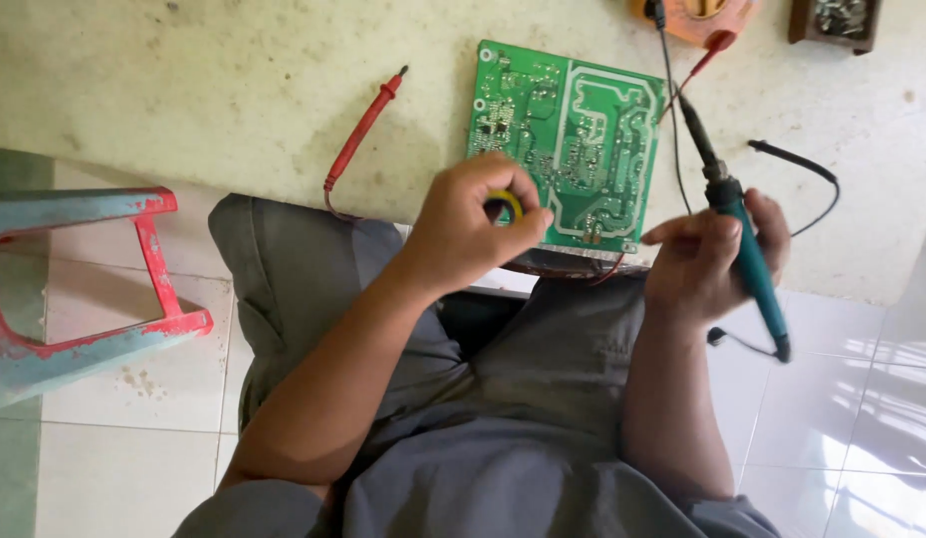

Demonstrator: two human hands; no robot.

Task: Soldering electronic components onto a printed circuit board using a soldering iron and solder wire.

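The circuit board (568,139) just beyond the left hand (473,224) is green with a slight sheen, dotted with dull silver solder. In that hand's fingers sits a small yellow ring (510,203), plastic by the look. The right hand (707,261) grips a soldering iron (744,244) with a smooth teal plastic handle and dark metal shaft. Left of the left hand lies a red plastic probe (363,130) on rough, stained, matt concrete (234,90). Below the hands, matt grey cloth trousers (503,399) and glossy white tiles (842,399).
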